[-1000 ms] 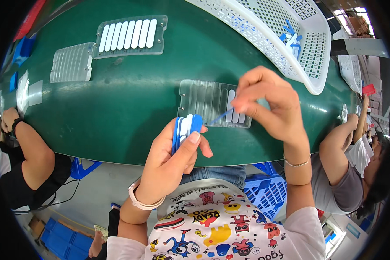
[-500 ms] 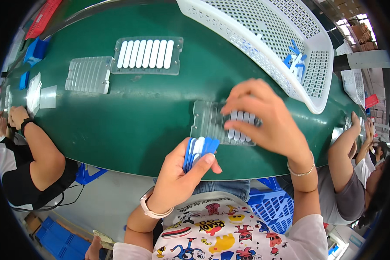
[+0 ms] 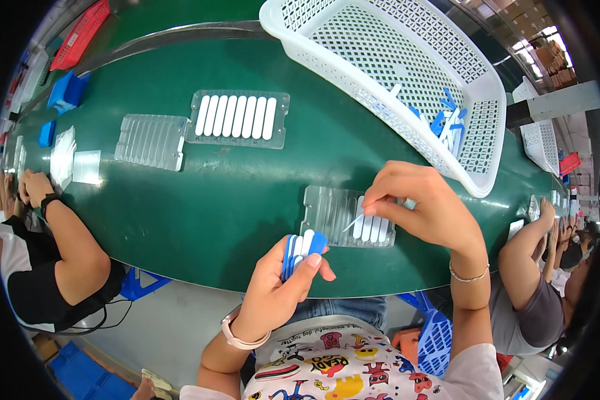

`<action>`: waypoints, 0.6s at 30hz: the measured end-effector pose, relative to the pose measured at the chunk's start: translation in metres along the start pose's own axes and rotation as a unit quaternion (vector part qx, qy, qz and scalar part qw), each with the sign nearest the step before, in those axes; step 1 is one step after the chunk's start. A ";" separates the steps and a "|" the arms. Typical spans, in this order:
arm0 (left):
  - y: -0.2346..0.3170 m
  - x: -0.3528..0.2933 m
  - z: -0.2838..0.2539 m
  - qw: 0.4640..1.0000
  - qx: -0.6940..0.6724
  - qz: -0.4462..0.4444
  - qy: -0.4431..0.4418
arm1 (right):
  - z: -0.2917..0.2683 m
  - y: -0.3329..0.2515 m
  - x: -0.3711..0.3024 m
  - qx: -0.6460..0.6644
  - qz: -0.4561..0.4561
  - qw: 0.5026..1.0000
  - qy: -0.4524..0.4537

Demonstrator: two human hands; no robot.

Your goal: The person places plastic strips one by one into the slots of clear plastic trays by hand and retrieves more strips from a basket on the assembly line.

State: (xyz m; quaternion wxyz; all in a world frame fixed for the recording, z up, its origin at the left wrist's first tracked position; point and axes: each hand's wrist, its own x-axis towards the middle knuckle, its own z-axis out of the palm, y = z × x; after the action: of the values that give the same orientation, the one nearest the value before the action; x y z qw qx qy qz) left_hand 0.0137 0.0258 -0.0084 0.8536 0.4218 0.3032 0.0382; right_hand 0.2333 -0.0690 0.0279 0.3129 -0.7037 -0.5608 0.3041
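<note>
My left hand is closed round a small fanned bunch of flat blue and white strips with rounded ends, near the table's front edge. Just beyond it lies a clear plastic tray with grooves. Several white strips lie side by side in its right part; its left grooves hold none. My right hand is over the tray's right end, with thumb and forefinger pinching one thin white strip that slants down over the tray.
A clear tray filled with white strips and another clear grooved tray lie farther left. At the back right stands a white perforated basket holding blue and white strips. Other people's arms rest at both sides.
My right hand, blurred with spread fingers before, now pinches a white strip over the tray. The left bunch looks slimmer. The whole view has shifted, so table things appear lower.
</note>
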 end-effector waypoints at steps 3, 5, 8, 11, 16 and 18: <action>0.005 -0.003 -0.002 0.998 0.060 0.020 0.013 | 0.000 -0.006 0.012 -0.048 0.008 0.998 -0.044; 0.006 -0.007 0.001 0.998 0.058 0.037 0.013 | 0.002 -0.016 0.017 -0.056 0.023 0.997 -0.048; 0.000 -0.005 -0.003 0.995 0.081 0.065 -0.005 | 0.009 -0.024 0.027 -0.062 0.056 0.995 -0.049; -0.008 -0.005 -0.005 0.992 0.058 0.108 -0.035 | 0.007 -0.028 0.025 -0.099 0.045 0.993 -0.039; -0.002 -0.009 -0.005 0.992 0.055 0.098 -0.050 | 0.012 -0.026 0.017 -0.068 0.072 0.995 -0.022; -0.006 -0.009 -0.006 0.991 0.039 0.110 -0.061 | 0.014 -0.025 0.019 -0.061 0.065 0.996 -0.023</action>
State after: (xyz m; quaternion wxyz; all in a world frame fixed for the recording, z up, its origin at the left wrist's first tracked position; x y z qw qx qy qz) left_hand 0.0023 0.0234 -0.0110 0.8440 0.4870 0.2039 0.0944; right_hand 0.2111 -0.0451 0.0376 0.2363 -0.7492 -0.5385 0.3048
